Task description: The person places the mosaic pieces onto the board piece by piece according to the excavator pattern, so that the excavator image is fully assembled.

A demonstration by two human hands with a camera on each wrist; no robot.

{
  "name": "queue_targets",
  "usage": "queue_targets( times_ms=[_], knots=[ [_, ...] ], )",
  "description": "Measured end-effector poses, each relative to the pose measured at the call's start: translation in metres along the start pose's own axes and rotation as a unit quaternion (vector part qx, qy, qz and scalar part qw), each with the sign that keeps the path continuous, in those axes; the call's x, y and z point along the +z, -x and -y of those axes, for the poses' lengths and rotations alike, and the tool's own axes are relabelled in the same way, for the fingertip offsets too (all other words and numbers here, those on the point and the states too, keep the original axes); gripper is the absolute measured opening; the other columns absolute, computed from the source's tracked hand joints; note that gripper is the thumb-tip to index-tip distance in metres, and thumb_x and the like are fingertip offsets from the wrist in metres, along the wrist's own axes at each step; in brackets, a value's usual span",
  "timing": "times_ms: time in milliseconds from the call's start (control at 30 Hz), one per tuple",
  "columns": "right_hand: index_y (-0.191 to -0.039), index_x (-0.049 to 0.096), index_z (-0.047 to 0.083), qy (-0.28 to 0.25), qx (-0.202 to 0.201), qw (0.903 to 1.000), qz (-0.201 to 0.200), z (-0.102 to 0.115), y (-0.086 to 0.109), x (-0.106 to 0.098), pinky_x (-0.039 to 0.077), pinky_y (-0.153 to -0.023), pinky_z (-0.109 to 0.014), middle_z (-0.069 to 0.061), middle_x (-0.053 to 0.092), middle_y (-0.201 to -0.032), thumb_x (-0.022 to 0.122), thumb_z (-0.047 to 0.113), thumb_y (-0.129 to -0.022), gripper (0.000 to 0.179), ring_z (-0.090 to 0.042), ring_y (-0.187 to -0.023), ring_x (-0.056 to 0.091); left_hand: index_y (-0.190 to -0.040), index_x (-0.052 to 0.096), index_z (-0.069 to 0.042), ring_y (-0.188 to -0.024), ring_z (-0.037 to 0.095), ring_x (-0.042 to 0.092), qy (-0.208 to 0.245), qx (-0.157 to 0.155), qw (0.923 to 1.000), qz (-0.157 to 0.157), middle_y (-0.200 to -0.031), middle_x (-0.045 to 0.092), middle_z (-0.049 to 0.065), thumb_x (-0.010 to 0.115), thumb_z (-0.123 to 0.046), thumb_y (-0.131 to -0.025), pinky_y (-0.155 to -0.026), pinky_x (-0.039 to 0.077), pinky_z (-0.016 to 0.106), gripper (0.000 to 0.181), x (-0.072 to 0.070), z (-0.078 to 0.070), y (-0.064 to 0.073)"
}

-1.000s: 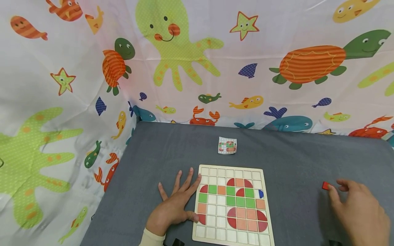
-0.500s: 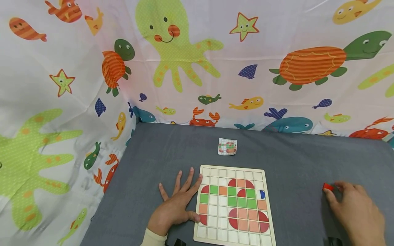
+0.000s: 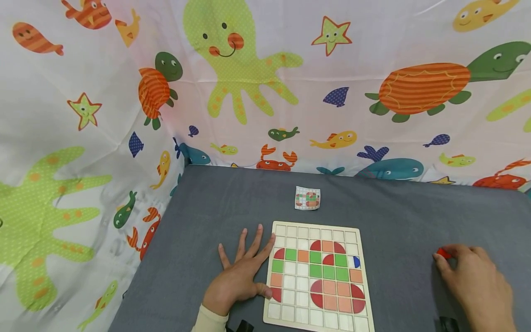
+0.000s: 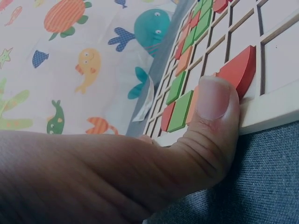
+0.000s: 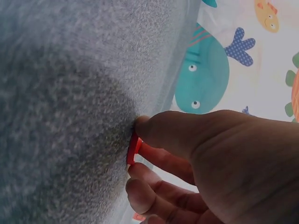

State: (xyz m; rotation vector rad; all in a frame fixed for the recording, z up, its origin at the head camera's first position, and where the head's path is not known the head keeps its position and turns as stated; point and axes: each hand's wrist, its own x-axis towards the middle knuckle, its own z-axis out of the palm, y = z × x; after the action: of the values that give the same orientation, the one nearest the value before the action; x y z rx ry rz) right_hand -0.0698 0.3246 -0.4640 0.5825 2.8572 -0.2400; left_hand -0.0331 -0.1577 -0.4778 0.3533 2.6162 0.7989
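Observation:
A pale wooden grid board (image 3: 302, 282) lies on the table, with green, salmon and red tiles and one white-and-blue tile in its cells. Beside its left edge my left hand (image 3: 238, 281) rests with fingers spread. The thumb (image 4: 212, 102) lies on the board's rim, close to a red rounded tile (image 4: 240, 70) in the left wrist view. Far to the right of the board, my right hand (image 3: 477, 276) pinches a small red tile (image 3: 444, 253) between thumb and fingers at the tabletop. In the right wrist view the red tile (image 5: 133, 148) shows edge-on, partly covered by the fingers.
Behind the board lies a small printed card (image 3: 307, 198) with a coloured grid pattern. Grey cloth (image 3: 398, 230) covers the table. A white curtain (image 3: 282, 92) with sea animals hangs along the back and left sides.
The right thumb and fingers have closed in on the red tile, which has turned and is now more covered. My left hand stays at the board, which looks slightly shifted right.

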Motion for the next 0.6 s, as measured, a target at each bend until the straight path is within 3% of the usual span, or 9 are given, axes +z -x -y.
queue_targets(
  times_ms=[167, 333, 500, 600],
  knots=[
    [-0.126, 0.06, -0.009, -0.002, 0.006, 0.9999, 0.011, 0.003, -0.003, 0.001, 0.051, -0.078, -0.065, -0.038, 0.049, -0.12, 0.074, 0.023, -0.098, 0.044, -0.054, -0.098, 0.059, -0.171, 0.02, -0.03, -0.161, 0.045, -0.013, -0.006, -0.015, 0.9998, 0.009, -0.179, -0.001, 0.005, 0.094, -0.045, -0.065, -0.106, -0.019, 0.088, 0.131, -0.011, -0.015, 0.004],
    [-0.123, 0.059, -0.007, -0.048, -0.028, 0.9983, -0.014, -0.001, -0.005, 0.004, 0.048, -0.072, -0.068, -0.038, 0.05, -0.116, 0.073, 0.022, -0.094, 0.044, -0.058, -0.094, 0.058, -0.171, 0.02, -0.03, -0.161, 0.046, -0.012, -0.009, -0.016, 0.9998, 0.007, -0.179, -0.001, 0.006, 0.095, -0.045, -0.064, -0.108, -0.017, 0.087, 0.132, -0.012, -0.017, 0.003],
    [-0.124, 0.059, -0.009, -0.063, -0.05, 0.9966, -0.019, 0.005, 0.002, 0.003, 0.049, -0.075, -0.067, -0.036, 0.054, -0.115, 0.075, 0.026, -0.093, 0.049, -0.057, -0.098, 0.058, -0.171, 0.017, -0.034, -0.161, 0.047, -0.013, -0.007, -0.002, 1.0, -0.003, -0.179, -0.002, 0.005, 0.095, -0.046, -0.063, -0.106, -0.02, 0.087, 0.135, -0.004, -0.008, -0.001],
    [-0.121, 0.061, -0.009, -0.076, -0.083, 0.9929, -0.04, 0.016, 0.01, -0.002, 0.05, -0.072, -0.064, -0.034, 0.057, -0.113, 0.075, 0.026, -0.092, 0.048, -0.052, -0.095, 0.059, -0.171, 0.012, -0.039, -0.161, 0.045, -0.015, -0.009, 0.008, 0.9998, -0.014, -0.179, -0.005, 0.002, 0.095, -0.049, -0.062, -0.105, -0.022, 0.087, 0.137, 0.004, 0.002, -0.004]
  ],
)
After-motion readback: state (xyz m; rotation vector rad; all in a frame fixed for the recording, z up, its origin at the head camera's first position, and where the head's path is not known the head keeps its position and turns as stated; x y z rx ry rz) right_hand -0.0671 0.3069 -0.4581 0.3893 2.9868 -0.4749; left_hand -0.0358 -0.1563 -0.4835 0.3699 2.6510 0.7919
